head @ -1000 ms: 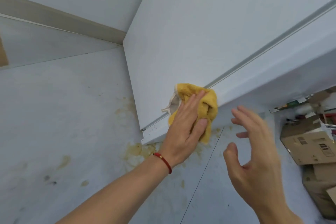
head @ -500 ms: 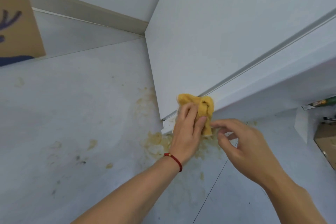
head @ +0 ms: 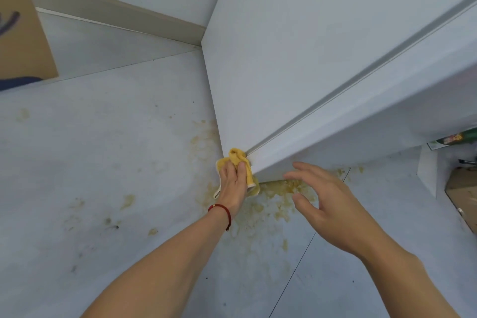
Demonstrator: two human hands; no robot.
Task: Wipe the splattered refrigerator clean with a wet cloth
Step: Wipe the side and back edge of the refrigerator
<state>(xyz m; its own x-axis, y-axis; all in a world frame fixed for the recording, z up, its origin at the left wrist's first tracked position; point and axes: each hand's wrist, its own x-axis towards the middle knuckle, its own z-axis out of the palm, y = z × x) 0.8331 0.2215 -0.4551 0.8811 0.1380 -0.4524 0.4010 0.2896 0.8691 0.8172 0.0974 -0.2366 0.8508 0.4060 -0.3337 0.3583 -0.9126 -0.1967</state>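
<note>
- Left hand presses the yellow cloth flat-fingered onto the refrigerator bottom corner, centre frame; press firmly along the seam.
- Right hand hovers spread, holding nothing.

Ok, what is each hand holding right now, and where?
The left hand presses the bunched yellow cloth against the fridge's bottom corner, fingers over its middle. The right hand holds nothing.

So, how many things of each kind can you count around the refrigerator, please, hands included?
Hands: 2, left hand, right hand
Yellow cloth: 1
Red bracelet: 1
White refrigerator: 1
Cardboard boxes: 2, and
Total: 7
</note>
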